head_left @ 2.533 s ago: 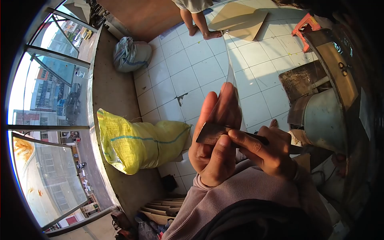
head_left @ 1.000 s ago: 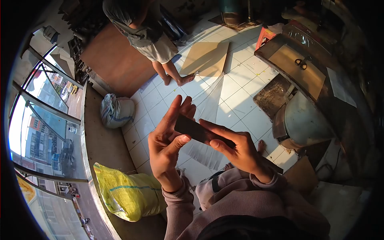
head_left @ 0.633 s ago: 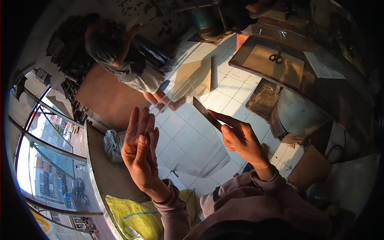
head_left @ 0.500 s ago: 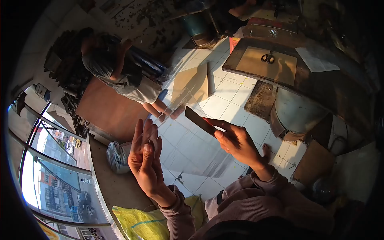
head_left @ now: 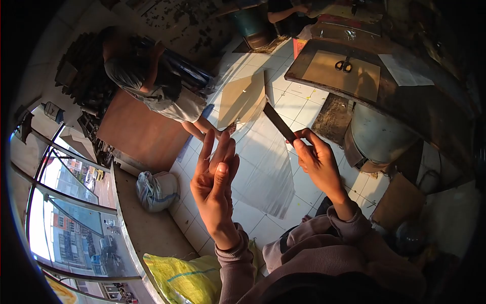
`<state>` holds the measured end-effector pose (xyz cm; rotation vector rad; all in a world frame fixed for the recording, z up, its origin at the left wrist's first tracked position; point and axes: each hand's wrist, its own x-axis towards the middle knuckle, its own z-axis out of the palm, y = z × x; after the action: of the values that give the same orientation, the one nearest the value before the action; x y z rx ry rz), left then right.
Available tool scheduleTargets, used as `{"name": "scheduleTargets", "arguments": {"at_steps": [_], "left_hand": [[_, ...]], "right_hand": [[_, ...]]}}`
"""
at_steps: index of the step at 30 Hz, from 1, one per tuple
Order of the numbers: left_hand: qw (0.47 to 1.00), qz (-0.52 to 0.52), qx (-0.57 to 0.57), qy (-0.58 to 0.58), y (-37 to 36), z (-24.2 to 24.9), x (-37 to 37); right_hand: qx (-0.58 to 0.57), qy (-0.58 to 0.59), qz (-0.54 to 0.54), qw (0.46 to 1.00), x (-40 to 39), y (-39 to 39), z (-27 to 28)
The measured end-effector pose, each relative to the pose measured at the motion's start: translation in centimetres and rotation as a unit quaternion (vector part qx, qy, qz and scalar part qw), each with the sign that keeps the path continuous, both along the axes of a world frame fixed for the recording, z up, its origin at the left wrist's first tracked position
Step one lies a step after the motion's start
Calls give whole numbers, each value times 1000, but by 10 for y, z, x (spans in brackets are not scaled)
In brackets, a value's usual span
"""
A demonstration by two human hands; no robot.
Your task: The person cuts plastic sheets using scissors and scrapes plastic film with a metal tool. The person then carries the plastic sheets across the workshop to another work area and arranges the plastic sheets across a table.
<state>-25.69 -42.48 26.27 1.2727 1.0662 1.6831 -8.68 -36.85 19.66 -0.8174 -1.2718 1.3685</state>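
My right hand grips one end of a dark, flat, narrow strip, which slants up and left from the fingers. A bit of red shows at the grip. My left hand is raised with fingers pointing up and thumb pressed towards them, pinching the edge of a clear plastic sheet. The sheet hangs between my two hands, and the tiled floor shows through it. Exactly where the sheet's edge passes through the left fingers is hard to see. The strip's upper end lies near the sheet's far edge in this view.
Scissors lie on brown board on a dark table. A person stands beyond, near a reddish-brown panel. A tan board is farther ahead. A white sack and a yellow sack sit left, beside windows.
My left hand has moved right and slightly up. The strip in my right hand has swung more upright and moved right, and the clear sheet has turned with the hands.
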Motion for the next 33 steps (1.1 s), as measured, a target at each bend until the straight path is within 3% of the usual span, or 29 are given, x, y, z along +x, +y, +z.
{"name": "scheduleTargets", "arguments": {"at_steps": [3, 6, 7, 9, 14, 17, 23, 27, 33], "left_hand": [[999, -13, 4, -43, 2, 0, 4], [995, -32, 18, -92, 2, -5, 5], [992, -40, 21, -115, 2, -6, 6], [990, -74, 61, -102, 6, -17, 0], [973, -123, 92, -170, 4, -25, 0], [967, -120, 122, -190, 4, -28, -1], [965, 8, 101, -242, -13, -19, 13], [955, 16, 110, -276, -22, -18, 22], [954, 10, 104, -282, -36, -18, 17]], "right_hand": [[35, -84, -34, 995, -3, 0, -9], [149, -162, -60, 974, -8, -25, 2], [123, -185, -13, 975, -7, -36, 14], [197, -169, 2, 966, -18, -43, 11], [184, -197, 40, 962, -35, -45, 7], [196, -203, 14, 959, -41, -46, 3], [275, -188, -115, 936, -52, -51, 7], [339, -293, -4, 894, -43, -56, 9], [363, -281, 9, 888, -42, -64, 22]]}}
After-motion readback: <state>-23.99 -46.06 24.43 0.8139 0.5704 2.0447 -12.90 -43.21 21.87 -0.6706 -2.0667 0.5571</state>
